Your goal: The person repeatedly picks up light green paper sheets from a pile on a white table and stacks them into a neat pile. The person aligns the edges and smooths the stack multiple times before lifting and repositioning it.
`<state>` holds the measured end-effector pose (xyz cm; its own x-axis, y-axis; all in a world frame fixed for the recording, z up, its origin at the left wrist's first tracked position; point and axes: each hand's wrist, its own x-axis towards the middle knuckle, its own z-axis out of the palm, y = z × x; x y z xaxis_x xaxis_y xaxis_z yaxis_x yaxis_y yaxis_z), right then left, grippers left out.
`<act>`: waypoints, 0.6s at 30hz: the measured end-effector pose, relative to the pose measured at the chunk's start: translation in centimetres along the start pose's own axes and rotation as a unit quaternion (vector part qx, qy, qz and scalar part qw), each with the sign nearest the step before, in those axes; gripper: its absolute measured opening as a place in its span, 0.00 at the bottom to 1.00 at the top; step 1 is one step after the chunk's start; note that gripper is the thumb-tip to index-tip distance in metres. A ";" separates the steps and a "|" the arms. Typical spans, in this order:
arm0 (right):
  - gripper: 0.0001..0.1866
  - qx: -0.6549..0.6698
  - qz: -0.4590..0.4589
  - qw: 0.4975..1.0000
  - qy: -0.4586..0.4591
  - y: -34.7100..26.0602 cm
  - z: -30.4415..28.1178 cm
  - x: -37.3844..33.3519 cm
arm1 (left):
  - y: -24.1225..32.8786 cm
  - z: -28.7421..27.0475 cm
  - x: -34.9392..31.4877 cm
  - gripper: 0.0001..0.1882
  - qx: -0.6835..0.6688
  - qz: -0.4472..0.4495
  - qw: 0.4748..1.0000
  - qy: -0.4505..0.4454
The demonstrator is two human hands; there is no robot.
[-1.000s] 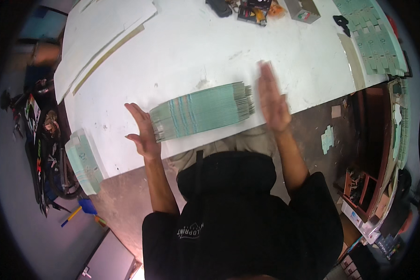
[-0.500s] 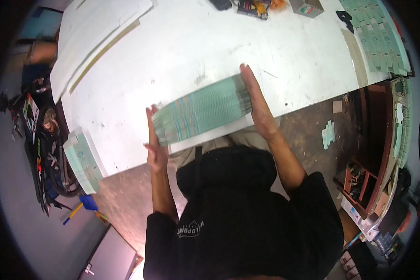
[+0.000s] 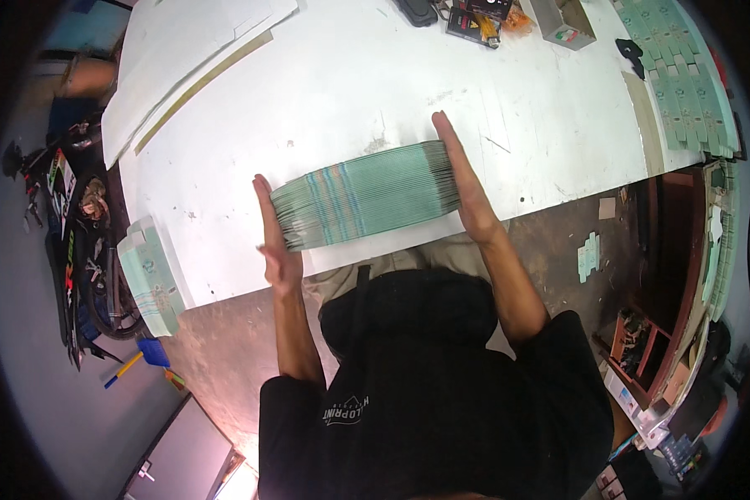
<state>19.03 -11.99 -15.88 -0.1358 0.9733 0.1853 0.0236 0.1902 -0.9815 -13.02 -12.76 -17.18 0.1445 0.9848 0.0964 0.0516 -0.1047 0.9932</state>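
Note:
A thick stack of flat green cardboard cartons (image 3: 383, 187) stands on edge in a row at the near side of the white table, with blue and tan stripes toward its left part. My left hand (image 3: 277, 237) presses its palm against the stack's left end, fingers straight and thumb off to the side. Against the right end lies the flat palm of my right hand (image 3: 467, 192), its fingers stretched along the cartons. Between the two palms the row is squeezed together, bowed at its long sides. Whether its underside touches the table is hard to tell.
The white table (image 3: 325, 100) holds large sheets (image 3: 183, 58) at far left and a grey open box (image 3: 562, 23) at the far edge. More green cartons (image 3: 692, 100) lie at far right, others (image 3: 150, 279) at the left corner. A motorbike (image 3: 83, 242) stands left.
The stack is sharp now where it was blurred, and sits more level. My left fingers are straighter along its end. The whole view has shifted slightly.

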 end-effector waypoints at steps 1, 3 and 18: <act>0.57 0.028 -0.008 1.000 0.001 -0.9 0.2 0.2 | 0.2 0.2 0.2 0.66 -0.023 0.014 1.000 0.014; 0.57 0.031 -0.008 0.999 -0.005 -1.0 0.4 0.4 | 1.2 0.8 0.4 0.66 -0.068 0.039 0.996 0.043; 0.53 0.011 -0.041 0.995 0.088 0.3 0.1 -0.9 | 0.9 -0.4 -2.7 0.67 -0.064 -0.005 0.988 0.137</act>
<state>19.01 -12.83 -16.37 0.0397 0.9626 0.2679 -0.0014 0.2682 -0.9634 -13.75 -15.42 -16.48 -0.1297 0.9881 0.0829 -0.0764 -0.0933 0.9927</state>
